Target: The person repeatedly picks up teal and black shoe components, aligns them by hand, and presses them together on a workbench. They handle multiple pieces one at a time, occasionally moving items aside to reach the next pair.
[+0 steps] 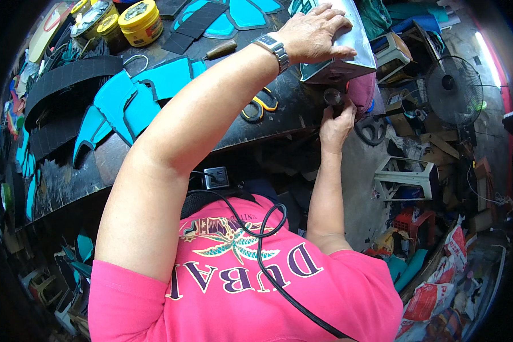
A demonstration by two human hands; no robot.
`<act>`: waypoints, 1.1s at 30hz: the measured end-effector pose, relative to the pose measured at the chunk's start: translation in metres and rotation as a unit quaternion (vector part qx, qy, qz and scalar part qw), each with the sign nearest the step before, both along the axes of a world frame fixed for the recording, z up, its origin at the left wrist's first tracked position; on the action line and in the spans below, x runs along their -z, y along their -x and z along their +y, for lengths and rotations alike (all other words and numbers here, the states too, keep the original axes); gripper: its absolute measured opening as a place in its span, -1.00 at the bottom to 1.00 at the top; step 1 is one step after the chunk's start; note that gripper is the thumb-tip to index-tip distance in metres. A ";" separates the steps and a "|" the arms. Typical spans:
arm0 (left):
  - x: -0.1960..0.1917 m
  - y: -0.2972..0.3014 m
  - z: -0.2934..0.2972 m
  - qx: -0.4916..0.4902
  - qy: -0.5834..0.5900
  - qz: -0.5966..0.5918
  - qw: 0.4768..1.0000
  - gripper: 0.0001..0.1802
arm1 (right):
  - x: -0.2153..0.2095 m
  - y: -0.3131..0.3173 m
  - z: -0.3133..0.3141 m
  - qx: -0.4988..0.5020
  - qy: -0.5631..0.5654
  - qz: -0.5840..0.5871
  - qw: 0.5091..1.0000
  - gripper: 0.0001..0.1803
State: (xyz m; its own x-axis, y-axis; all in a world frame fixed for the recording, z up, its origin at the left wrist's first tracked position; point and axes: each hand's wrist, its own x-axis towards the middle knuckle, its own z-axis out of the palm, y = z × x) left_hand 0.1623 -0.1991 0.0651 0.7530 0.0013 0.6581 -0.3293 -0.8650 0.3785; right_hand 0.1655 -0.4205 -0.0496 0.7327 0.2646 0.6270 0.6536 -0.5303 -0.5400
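A rectangular metal tin (352, 43), silver with a green-edged side, lies tilted at the table's far right corner. My left hand (316, 34), a watch on its wrist, grips the tin from above, fingers bent over its side. Just below the tin's near end, my right hand (337, 128) holds a small round cup (332, 97) that looks clear or brownish; its contents cannot be made out. Beside that hand is a dark pink cloth-like thing (362, 91). Scissors with yellow-and-black handles (259, 106) lie on the dark table (285, 122) under my left forearm.
Cyan pieces with black edging (117, 102) and curved black strips (68, 85) cover the table's left. Farther back stand yellow tubs (139, 25); a wooden-handled tool (220, 49) lies nearer. To the right are a standing fan (453, 88) and a white stool (406, 178). A black cable (262, 245) hangs over my shirt.
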 end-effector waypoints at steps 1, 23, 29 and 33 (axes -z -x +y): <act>0.002 -0.001 0.002 -0.003 -0.011 -0.003 1.000 -0.32 | 0.001 -0.002 0.000 0.003 0.001 -0.001 1.000 -0.54; 0.019 0.405 0.082 -0.360 0.207 0.044 0.909 -0.75 | -0.072 0.113 0.112 -0.467 0.041 0.204 0.860 -0.62; 0.047 0.416 0.089 -0.410 0.055 0.120 0.903 -0.34 | -0.075 0.135 0.199 -0.274 0.202 0.095 0.935 -0.13; 0.062 0.412 0.102 -0.490 0.031 0.175 0.853 -0.14 | -0.067 0.144 0.215 -0.285 0.251 0.107 0.919 -0.05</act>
State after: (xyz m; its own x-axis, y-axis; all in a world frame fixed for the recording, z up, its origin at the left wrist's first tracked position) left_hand -0.2500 -0.0968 0.0031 0.5200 0.7702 0.3694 0.6841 -0.6344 0.3599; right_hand 0.0216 -0.2057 0.0171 0.4776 0.8603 0.1786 0.8094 -0.3517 -0.4702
